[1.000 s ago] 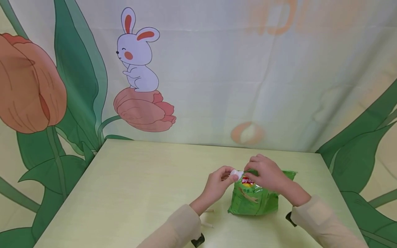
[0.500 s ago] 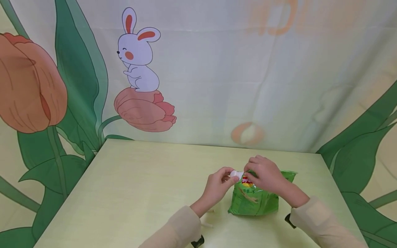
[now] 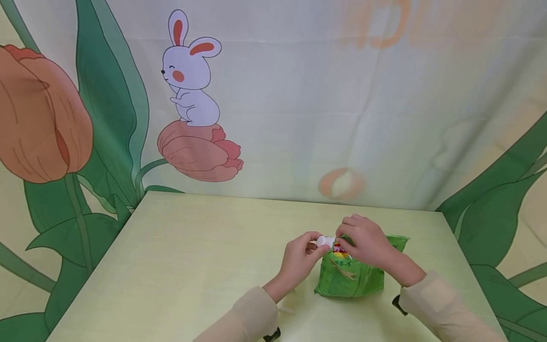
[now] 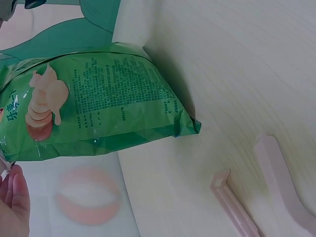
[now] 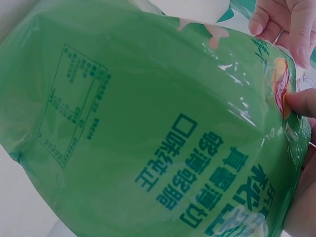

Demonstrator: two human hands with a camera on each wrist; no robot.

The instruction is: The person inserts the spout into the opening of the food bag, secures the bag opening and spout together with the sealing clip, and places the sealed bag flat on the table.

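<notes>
A green Lay's chip bag (image 3: 350, 278) stands on the table with its top edge toward the hands. At its upper left corner my left hand (image 3: 299, 259) pinches a small white round-ended piece (image 3: 325, 241), its far side overlapping the bag's edge. My right hand (image 3: 365, 242) pinches the bag's top edge close beside that piece, thumb on the front by the red and yellow logo (image 5: 281, 89). In the left wrist view only a few left fingertips (image 4: 19, 190) show at the bag's corner. The right palm covers part of the bag's top.
Two pale plastic bars lie on the table below the bag: a channelled bar (image 4: 234, 205) and a thicker bent bar (image 4: 284, 182). My left forearm partly hides them in the head view. A printed curtain (image 3: 278, 118) hangs behind the table's (image 3: 192, 247) back edge.
The white piece has turned slightly in my left fingers and lies more level against the bag's corner. My left hand has shifted a touch; the right keeps its pinch on the bag.
</notes>
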